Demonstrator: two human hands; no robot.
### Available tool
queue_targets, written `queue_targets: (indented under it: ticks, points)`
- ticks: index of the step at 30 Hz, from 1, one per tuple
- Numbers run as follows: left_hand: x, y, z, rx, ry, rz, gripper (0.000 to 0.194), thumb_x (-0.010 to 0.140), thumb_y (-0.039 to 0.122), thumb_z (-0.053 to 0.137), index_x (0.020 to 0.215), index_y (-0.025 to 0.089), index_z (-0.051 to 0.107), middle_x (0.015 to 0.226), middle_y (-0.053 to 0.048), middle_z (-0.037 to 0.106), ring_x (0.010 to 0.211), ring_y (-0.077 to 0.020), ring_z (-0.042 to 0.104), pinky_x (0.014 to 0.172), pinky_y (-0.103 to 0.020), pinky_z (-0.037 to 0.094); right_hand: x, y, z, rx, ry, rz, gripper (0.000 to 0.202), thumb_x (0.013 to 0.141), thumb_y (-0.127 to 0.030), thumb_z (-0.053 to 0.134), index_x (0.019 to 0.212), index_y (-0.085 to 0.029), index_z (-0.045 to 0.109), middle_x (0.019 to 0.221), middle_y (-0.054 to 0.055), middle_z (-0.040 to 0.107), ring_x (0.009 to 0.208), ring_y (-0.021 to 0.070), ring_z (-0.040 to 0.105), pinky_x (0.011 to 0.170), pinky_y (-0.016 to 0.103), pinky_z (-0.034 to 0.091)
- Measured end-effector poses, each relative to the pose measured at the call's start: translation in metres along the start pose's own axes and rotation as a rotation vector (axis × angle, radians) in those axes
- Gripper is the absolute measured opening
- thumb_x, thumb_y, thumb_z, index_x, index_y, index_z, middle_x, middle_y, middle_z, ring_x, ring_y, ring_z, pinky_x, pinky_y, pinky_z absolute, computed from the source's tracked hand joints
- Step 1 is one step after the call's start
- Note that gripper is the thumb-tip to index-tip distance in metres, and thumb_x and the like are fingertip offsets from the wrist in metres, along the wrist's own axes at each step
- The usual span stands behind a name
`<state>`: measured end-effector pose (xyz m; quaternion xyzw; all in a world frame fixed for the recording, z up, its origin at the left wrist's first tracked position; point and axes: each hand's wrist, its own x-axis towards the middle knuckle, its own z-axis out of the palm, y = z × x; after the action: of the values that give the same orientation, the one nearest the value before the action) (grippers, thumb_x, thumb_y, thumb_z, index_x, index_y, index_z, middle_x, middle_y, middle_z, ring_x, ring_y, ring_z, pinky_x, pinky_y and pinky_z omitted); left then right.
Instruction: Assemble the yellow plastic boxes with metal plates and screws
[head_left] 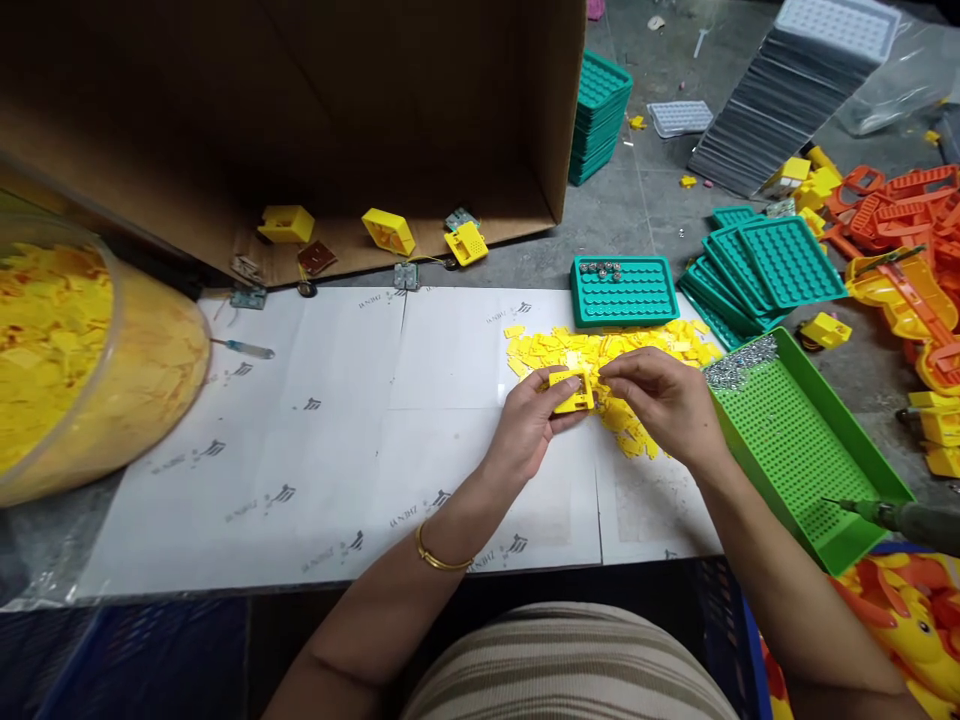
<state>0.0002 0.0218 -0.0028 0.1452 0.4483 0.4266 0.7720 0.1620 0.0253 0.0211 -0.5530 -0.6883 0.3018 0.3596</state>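
A: Where does the small, boxy yellow plastic housing (pixel 574 392) sit in the grip?

B: In the left hand (pixel 529 415), above the loose, flat yellow plastic pieces (pixel 634 436) strewn on the white printed sheet (pixel 337 430). The thumb presses on its upper face and the fingers support it from beneath and behind, so the left side is gripped and the right edge juts free.

A: And the right hand (pixel 664 400)?

B: Its thumb and fingertips are drawn into a narrow pinch just beside that free edge. I cannot tell whether anything tiny is between them.

A: Which way does the housing point?

B: Its broad face is turned up toward the wearer. The outline is nearly square, so I can't pick out a long axis.

A: What about shapes and textures?

B: The housing is smooth, with a cut-out toward its lower right. Beyond the pile sits a rectangular teal plastic tray (pixel 626 300) with scalloped rows and some shiny, round metal parts (pixel 602 270); to the right, a lime-green perforated plastic basket (pixel 799 445) holds small silvery bits (pixel 742 368) in its far corner.
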Motion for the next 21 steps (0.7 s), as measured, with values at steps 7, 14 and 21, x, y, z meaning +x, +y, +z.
queue_targets:
  ticks: [7,14,21]
  points:
    - [0.001,-0.003,0.0,0.055,0.053,0.003,0.02,0.077,0.021,0.065,0.095,0.013,0.061,0.093,-0.007,0.066,0.08,-0.0159,0.065,0.08,-0.037,0.054,-0.003,-0.001,0.002,0.21,0.014,0.131,0.015,0.078,-0.021,0.068,0.092,-0.021,0.072,0.087,0.004,0.071,0.08,0.0155,0.066,0.074,0.033,0.055]
    - [0.002,-0.004,-0.001,-0.03,0.003,0.009,0.018,0.078,0.02,0.064,0.094,0.013,0.06,0.1,-0.007,0.063,0.087,-0.0168,0.063,0.085,-0.042,0.054,-0.007,-0.001,0.011,0.076,0.006,-0.012,0.012,0.08,-0.017,0.066,0.087,-0.024,0.072,0.084,0.001,0.072,0.079,0.0144,0.066,0.072,0.031,0.053]
    - [-0.002,-0.004,0.0,0.026,-0.034,0.04,0.025,0.075,0.025,0.067,0.097,0.013,0.065,0.108,-0.008,0.063,0.098,-0.0189,0.06,0.09,-0.041,0.052,-0.01,-0.002,0.018,-0.201,0.047,-0.068,0.011,0.084,-0.02,0.061,0.088,-0.024,0.07,0.087,0.001,0.072,0.077,0.0147,0.066,0.069,0.029,0.052]
